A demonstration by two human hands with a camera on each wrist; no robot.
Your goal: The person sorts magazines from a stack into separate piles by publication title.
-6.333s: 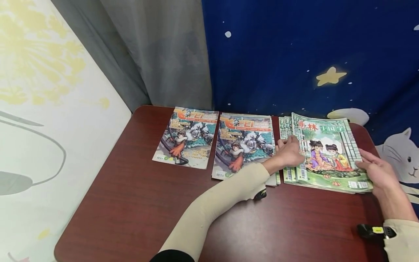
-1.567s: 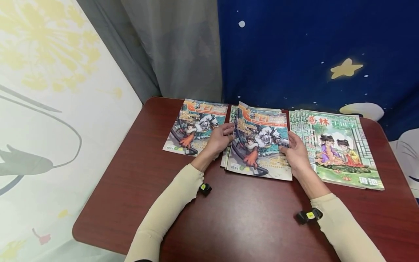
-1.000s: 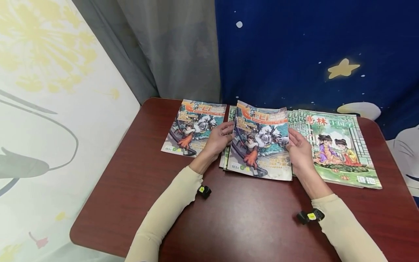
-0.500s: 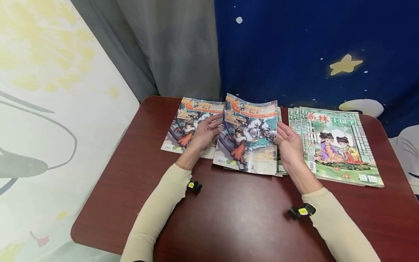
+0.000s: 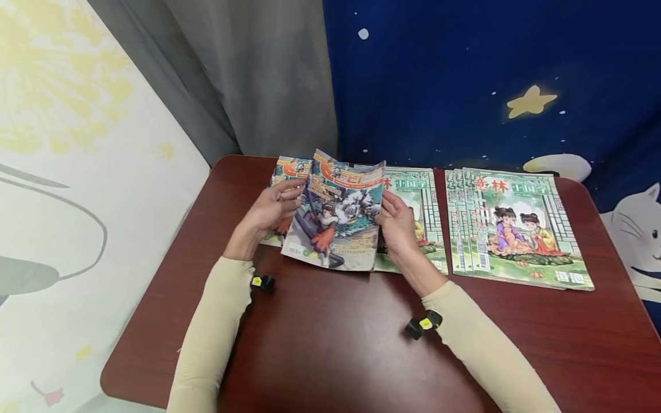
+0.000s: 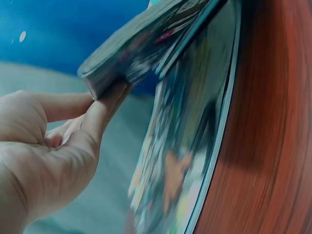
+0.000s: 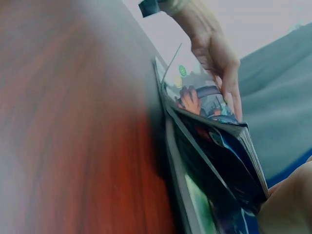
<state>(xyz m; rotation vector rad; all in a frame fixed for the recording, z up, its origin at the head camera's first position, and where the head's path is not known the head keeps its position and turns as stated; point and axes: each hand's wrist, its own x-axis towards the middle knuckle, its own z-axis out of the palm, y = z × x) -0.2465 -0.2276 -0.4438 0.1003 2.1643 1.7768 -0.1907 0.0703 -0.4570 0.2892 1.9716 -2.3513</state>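
Observation:
Both hands hold a magazine (image 5: 341, 223) with an orange title and a cartoon fighter, raised and slightly bowed. My left hand (image 5: 268, 209) pinches its left edge between thumb and fingers, as the left wrist view shows up close. On the right edge, my right hand (image 5: 403, 226) grips with the thumb in front. Under the held one, and partly covered by it, lies another magazine with the same cover (image 5: 291, 165). Behind my right hand a green magazine (image 5: 432, 223) with two cartoon children shows its right part. In the right wrist view the held magazine's pages (image 7: 256, 156) appear edge-on.
To the right lies a fanned stack of green magazines (image 5: 527, 229) with the same two-children cover. Everything rests on a dark red wooden table (image 5: 330, 338) with rounded corners. A blue curtain (image 5: 423, 86) and a grey curtain (image 5: 268, 74) hang behind it; a white wall stands left.
Earlier the hands were at the right green stack. They then took the cartoon-fighter magazine from the middle pile and carried it left over its matching copy, uncovering the green magazine beneath.

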